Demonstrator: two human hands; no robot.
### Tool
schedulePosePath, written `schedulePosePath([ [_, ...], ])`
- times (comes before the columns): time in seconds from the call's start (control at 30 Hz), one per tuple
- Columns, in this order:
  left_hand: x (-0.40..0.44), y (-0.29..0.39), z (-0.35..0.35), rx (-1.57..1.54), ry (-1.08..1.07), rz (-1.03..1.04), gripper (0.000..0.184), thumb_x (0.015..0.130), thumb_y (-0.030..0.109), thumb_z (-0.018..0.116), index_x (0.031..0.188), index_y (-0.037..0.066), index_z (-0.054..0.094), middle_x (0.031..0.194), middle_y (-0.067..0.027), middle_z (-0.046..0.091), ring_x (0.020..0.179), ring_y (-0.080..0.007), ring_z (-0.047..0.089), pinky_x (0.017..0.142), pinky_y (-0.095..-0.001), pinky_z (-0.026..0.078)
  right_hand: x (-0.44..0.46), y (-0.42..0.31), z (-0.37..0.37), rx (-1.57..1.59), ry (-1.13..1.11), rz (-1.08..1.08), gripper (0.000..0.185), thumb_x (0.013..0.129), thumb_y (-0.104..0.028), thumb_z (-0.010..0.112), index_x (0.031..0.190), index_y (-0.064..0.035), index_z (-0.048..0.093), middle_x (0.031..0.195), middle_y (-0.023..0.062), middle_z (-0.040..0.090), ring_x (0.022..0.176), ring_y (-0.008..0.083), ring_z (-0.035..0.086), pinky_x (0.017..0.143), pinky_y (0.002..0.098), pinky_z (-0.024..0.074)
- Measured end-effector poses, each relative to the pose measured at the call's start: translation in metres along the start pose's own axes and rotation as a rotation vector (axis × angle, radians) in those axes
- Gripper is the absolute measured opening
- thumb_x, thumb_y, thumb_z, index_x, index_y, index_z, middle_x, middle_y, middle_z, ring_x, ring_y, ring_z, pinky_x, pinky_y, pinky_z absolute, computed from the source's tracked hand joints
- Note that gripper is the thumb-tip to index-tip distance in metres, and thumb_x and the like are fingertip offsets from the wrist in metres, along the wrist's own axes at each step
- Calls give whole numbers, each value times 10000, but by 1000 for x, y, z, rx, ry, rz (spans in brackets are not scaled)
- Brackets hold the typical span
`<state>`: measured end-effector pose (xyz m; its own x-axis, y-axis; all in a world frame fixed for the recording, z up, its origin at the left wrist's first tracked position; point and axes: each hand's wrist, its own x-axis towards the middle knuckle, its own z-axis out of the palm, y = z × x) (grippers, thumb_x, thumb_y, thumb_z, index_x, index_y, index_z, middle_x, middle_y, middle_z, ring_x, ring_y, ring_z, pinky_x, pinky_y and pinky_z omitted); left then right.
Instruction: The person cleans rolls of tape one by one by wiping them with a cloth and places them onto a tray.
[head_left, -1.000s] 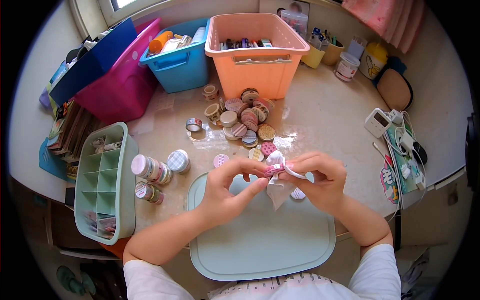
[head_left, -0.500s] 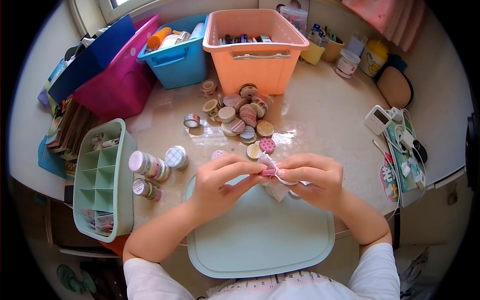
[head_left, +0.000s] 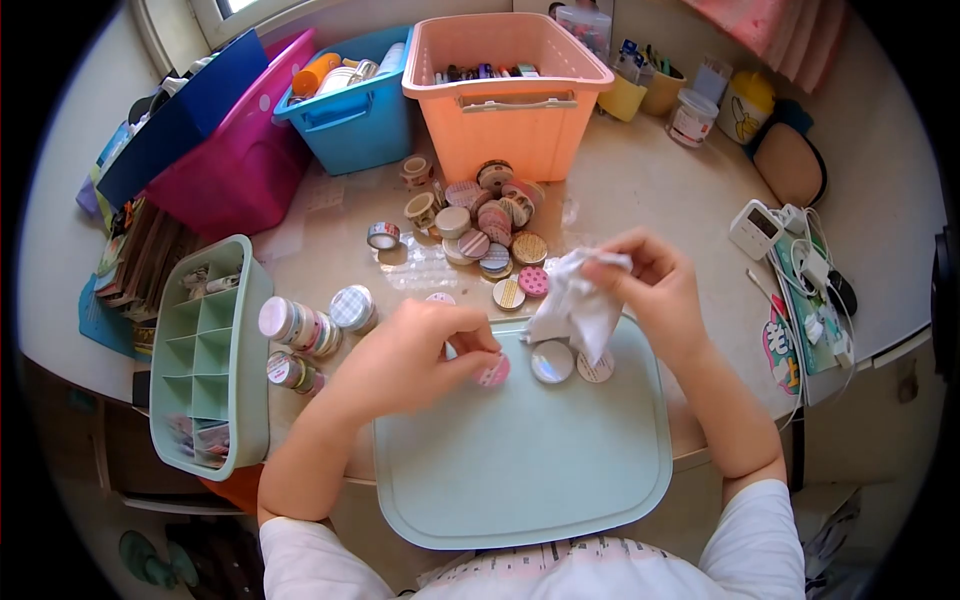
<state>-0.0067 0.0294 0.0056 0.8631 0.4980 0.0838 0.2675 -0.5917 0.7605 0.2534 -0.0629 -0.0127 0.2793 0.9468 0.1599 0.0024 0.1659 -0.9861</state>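
My left hand (head_left: 425, 355) pinches a pink roll of washi tape (head_left: 494, 371) just above the pale green lid (head_left: 520, 470). A crumpled white tissue (head_left: 578, 308) hangs from the closed fingers of my right hand (head_left: 650, 290). Under the tissue, two flat tape rolls lie at the lid's far edge: a pale, shiny one (head_left: 552, 362) and a patterned one (head_left: 596, 367), partly covered. Beyond the lid are a striped roll (head_left: 508, 293) and a pink dotted roll (head_left: 533, 282). Behind them lies a heap of washi tape rolls (head_left: 490, 220).
On the left stands a green divided box (head_left: 255, 350), with stacked tape rolls (head_left: 300, 330) beside it. Magenta (head_left: 235, 150), blue (head_left: 360, 130) and orange (head_left: 510, 125) bins line the back. A white device (head_left: 755, 230) and cables lie at right.
My hands have moved apart. The tissue, earlier around the pink tape roll between both hands, is now in my right hand alone, while my left has carried the roll left and down towards the lid.
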Motion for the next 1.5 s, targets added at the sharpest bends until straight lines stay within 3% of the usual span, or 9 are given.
schedulePosePath([
  [0.2,1,1,-3,180,-81,-60,145,862,137,753,953,25,740,916,-114,710,761,-231,677,707,-350,537,24,10,-25,-24,46,59,143,945,-64,693,1078,-15,710,954,38,717,866,82,659,761,224,522],
  [0.27,3,-3,1,200,-61,-65,183,876,185,746,981,36,732,959,-122,695,768,-253,676,707,-377,538,28,18,-32,-484,-1,9,152,934,-58,682,1071,-19,732,960,42,725,864,101,663,757,228,513],
  [0.33,13,-10,9,191,280,-77,266,869,227,766,1063,51,718,1049,-115,672,753,-254,667,719,-408,537,24,19,-30,-707,0,-147,158,908,-59,688,1050,-16,740,981,72,723,867,175,687,780,279,536],
  [0.53,45,-45,27,546,539,12,512,885,235,753,1322,28,586,1317,-154,593,1213,-367,569,976,-442,497,8,7,-19,-1106,-300,-146,332,866,-211,764,1144,-38,711,1242,156,623,1144,330,612,975,405,516],
  [0.9,49,-53,19,386,553,63,410,775,89,837,1140,-16,682,1232,-148,657,1112,-290,662,918,-388,545,11,9,-19,-974,-411,-210,311,810,5,750,1116,1,699,1039,149,702,968,314,681,890,370,562],
  [1.0,35,-32,11,212,553,47,412,761,86,842,1134,9,683,1161,-118,697,1050,-258,695,886,-360,559,11,1,-12,-725,-182,-98,314,819,55,722,1126,2,691,1077,137,712,1000,252,701,897,320,563],
  [1.13,21,-21,32,-110,486,168,546,749,19,835,1225,6,567,1107,-119,711,1039,-195,705,889,-323,578,5,-3,-2,-419,-54,-386,344,810,58,745,1139,-27,688,1042,105,739,883,199,723,799,313,578],
  [1.27,14,-1,47,-358,353,151,603,742,5,838,1232,29,488,1078,-132,724,928,-180,738,829,-321,618,-12,0,24,-563,-315,-825,292,808,25,749,1074,-90,721,1060,60,728,966,235,669,849,349,572],
  [1.5,11,-8,49,-456,317,137,723,683,-47,870,1205,77,385,1149,-162,702,1048,-203,712,898,-327,591,-15,-3,26,-633,-335,-779,287,763,31,756,1017,-98,719,988,29,721,1010,259,645,848,351,564],
])
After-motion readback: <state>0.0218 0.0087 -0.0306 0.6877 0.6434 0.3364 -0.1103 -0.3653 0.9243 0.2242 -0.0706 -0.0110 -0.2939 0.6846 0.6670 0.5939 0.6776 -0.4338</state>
